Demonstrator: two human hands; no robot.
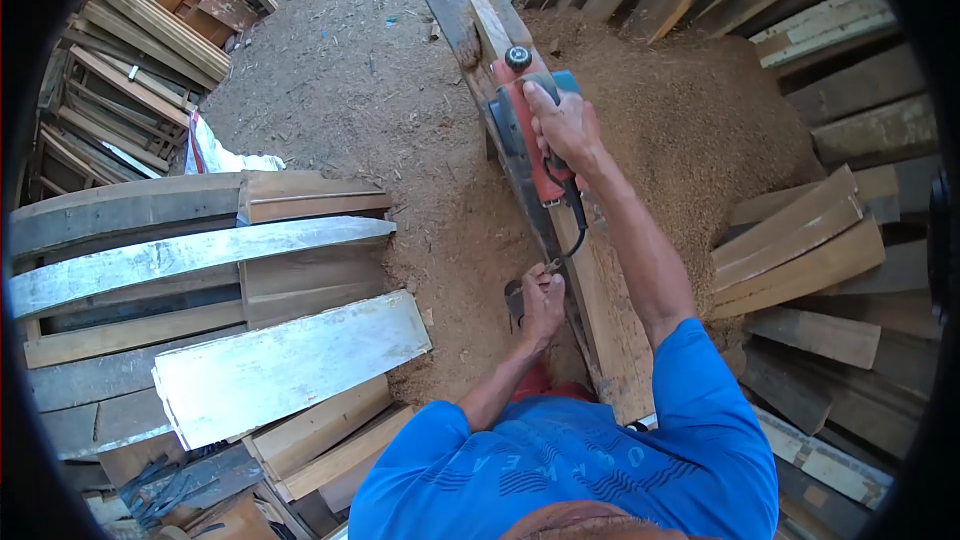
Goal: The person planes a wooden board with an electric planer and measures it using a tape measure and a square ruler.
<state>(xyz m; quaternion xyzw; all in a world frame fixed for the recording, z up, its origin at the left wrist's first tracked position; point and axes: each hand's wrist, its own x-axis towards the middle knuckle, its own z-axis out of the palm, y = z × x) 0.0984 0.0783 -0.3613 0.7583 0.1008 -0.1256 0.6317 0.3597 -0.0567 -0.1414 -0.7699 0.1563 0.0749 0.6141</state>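
My right hand (566, 126) is wrapped round the handle of a red and teal electric planer (548, 175) with a black front knob. The planer rests on a long wooden board (590, 290) that runs from near my body away from me. From the tool's rear a black power cord (579, 225) curves down to my left hand (542, 305), whose fingers are closed on it beside the board's left edge. A dark object (515, 302) shows just left of that hand; its kind is unclear.
Brown shavings (700, 130) are heaped right of the work beam. Stacked planks (800, 250) line the right side. On the left lie more boards, including a white-painted one (290, 365). A white sack (225, 155) and leaning wood frames stand farther back.
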